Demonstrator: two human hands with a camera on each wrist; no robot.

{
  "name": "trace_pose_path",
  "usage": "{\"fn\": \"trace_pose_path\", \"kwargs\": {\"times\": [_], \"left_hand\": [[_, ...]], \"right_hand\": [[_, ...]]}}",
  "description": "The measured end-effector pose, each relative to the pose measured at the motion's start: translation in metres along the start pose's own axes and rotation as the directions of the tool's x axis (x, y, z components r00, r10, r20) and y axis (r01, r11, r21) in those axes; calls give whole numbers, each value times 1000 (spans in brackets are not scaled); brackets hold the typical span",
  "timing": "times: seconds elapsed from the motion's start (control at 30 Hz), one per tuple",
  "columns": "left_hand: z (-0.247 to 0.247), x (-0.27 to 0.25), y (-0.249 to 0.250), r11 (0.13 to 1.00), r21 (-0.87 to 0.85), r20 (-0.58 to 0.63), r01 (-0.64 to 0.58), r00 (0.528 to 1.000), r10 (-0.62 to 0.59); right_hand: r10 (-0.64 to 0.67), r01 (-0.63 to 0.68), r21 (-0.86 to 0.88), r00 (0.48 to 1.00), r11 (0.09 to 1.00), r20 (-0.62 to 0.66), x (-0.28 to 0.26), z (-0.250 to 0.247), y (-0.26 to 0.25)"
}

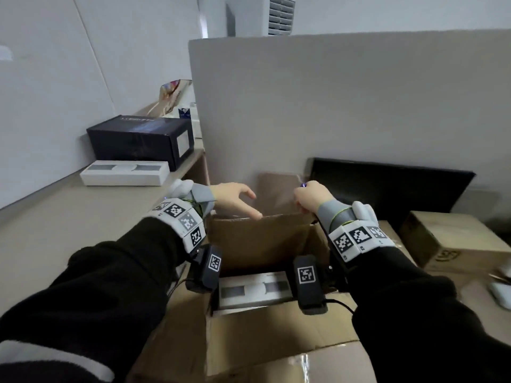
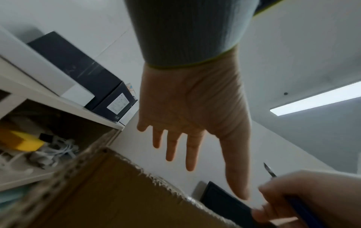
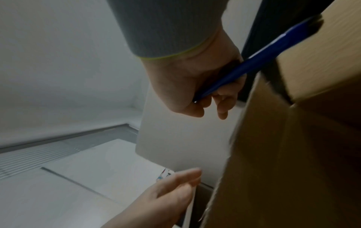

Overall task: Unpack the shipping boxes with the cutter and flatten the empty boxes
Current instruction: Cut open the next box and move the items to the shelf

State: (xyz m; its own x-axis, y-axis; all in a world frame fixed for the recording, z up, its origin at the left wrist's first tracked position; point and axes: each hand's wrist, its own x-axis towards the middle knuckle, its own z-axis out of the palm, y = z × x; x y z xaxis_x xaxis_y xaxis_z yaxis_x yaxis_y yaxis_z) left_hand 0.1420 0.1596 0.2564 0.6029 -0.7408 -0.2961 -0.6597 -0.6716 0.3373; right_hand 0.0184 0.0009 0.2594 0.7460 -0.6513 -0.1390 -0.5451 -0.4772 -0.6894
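An open brown shipping box (image 1: 257, 244) stands in front of me with its flaps up, and a white product box (image 1: 255, 290) lies inside it. My left hand (image 1: 235, 199) hovers over the far flap with straight, spread fingers (image 2: 171, 148), its thumb near the flap's edge. My right hand (image 1: 311, 199) grips a blue cutter (image 3: 254, 61) at the box's far right corner; the thin blade (image 2: 269, 169) sticks up out of the fist. In the right wrist view the box wall (image 3: 283, 154) fills the right side.
On the desk to the left sit a black box (image 1: 143, 139) and a flat white box (image 1: 124, 172). A grey partition (image 1: 345, 106) stands behind. A dark monitor (image 1: 387, 186) leans at the right, beside another brown box (image 1: 453, 239). Cables lie on a lower shelf (image 2: 39, 151).
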Motion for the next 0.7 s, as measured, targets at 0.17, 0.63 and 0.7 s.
{"fn": "trace_pose_path", "kwargs": {"times": [0.17, 0.63, 0.7], "left_hand": [[17, -13, 12, 986, 50, 58, 160, 985, -162], [56, -74, -13, 914, -8, -116, 406, 908, -404], [53, -72, -19, 933, -47, -115, 356, 926, -359]], "right_hand": [[51, -46, -128, 998, 991, 34, -11, -20, 65], [229, -105, -416, 938, 903, 260, -10, -6, 153], [223, -103, -395, 937, 913, 270, -11, -3, 162]]}}
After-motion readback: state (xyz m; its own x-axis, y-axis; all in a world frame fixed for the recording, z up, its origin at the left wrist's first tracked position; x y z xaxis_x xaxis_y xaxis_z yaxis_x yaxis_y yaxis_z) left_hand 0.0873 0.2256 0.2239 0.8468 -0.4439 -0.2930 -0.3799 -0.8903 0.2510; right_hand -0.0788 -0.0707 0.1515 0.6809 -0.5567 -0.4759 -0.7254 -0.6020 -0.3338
